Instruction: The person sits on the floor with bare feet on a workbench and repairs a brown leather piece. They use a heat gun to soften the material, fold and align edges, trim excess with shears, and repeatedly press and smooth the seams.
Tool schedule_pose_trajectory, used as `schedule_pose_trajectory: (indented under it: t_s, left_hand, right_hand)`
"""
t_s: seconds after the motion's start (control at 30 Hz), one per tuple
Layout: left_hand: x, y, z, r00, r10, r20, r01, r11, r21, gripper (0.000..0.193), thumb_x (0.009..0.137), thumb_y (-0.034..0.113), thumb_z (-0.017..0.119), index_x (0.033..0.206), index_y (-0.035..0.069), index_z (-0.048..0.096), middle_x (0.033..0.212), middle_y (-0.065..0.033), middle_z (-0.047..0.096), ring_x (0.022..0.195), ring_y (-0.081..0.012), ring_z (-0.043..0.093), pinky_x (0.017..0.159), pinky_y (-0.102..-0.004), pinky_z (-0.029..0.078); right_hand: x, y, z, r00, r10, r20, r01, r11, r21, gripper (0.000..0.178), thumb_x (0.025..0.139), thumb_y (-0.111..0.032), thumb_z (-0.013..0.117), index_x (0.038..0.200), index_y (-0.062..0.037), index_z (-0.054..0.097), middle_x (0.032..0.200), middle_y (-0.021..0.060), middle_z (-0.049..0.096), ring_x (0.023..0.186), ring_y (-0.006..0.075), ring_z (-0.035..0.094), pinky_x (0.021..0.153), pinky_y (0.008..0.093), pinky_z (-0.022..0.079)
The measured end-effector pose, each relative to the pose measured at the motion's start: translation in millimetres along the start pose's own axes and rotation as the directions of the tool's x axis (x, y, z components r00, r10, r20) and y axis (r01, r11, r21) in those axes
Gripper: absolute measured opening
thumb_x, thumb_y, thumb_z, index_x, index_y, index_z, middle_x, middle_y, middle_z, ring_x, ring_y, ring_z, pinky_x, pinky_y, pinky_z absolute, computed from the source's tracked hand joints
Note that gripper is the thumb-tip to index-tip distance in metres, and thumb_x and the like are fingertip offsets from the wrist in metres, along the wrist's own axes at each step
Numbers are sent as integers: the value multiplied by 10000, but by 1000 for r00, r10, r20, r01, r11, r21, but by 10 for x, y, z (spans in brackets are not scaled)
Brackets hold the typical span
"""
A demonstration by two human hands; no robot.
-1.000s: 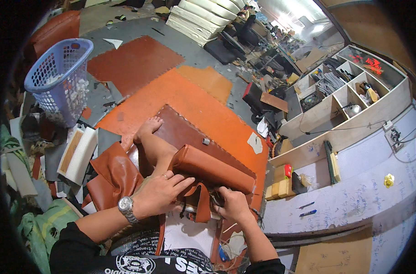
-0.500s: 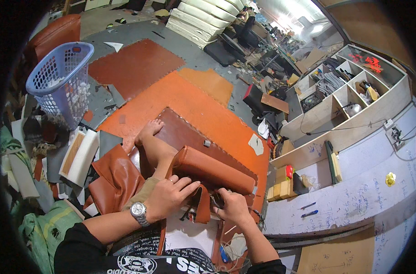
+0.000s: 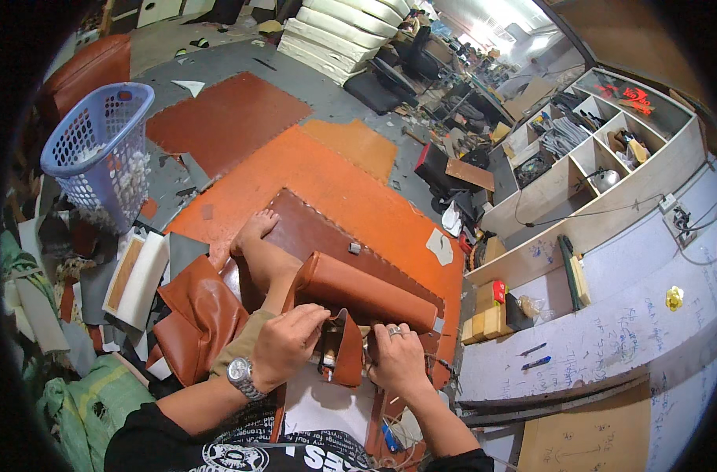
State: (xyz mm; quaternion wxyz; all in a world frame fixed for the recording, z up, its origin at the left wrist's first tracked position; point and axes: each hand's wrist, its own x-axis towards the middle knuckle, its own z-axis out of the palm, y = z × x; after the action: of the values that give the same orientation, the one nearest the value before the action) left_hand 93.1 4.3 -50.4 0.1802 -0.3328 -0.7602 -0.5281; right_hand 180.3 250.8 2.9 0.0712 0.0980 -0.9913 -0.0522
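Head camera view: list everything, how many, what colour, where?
Padded roll: one, brown, centre
Hanging strip: one, brown, below roll
Crumpled material: one, brown, left
Flat sheets: four, orange to brown, centre
Perforated basket: one, blue, upper left
Stacked pads: several, white, top
Compartment shelf: one, pale, right
Pens: two, black, blue, right
Sack: one, green, lower left
Clutter: uncountable, mixed, edges
Wristwatch: one, silver, left wrist
Bare foot: one, centre
Left hand: one, left of strip
Right hand: one, right of strip
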Motion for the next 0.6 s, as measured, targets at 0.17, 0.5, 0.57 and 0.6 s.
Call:
schedule_pose_trajectory:
  t_s: [0.17,0.5,0.57,0.6]
  left_hand:
    - [127,-8,-42,992,-122,-24,118,986,-121,257,915,-31,768,1171,-3,770,1124,-198,797,1031,-370,787,897,-429,639]
    - [183,52,-99,995,-95,4,95,989,-109,213,935,-35,753,1144,4,765,1087,-177,800,993,-367,786,882,-427,632]
    - [166,61,-103,991,-131,13,131,983,-125,237,927,-31,759,1161,7,766,1119,-180,793,1011,-371,782,885,-430,631]
    - [147,63,-104,989,-148,20,149,980,-131,249,923,-29,762,1170,8,766,1135,-181,790,1021,-372,780,887,-432,630]
  right_hand:
    - [-23,-5,52,999,36,5,-36,999,25,589,710,-175,866,1225,5,643,1005,195,705,979,392,669,862,473,566]
    - [147,-44,180,999,-38,-40,39,999,25,395,810,-163,779,1143,-17,627,873,162,711,889,382,718,772,479,603]
    - [161,-43,175,999,-31,-21,31,999,31,365,834,-166,760,1136,-14,625,867,166,719,884,379,730,759,482,610]
    - [160,-40,173,999,-38,-16,38,999,37,350,846,-168,750,1133,-13,624,865,168,722,882,378,736,752,484,613]
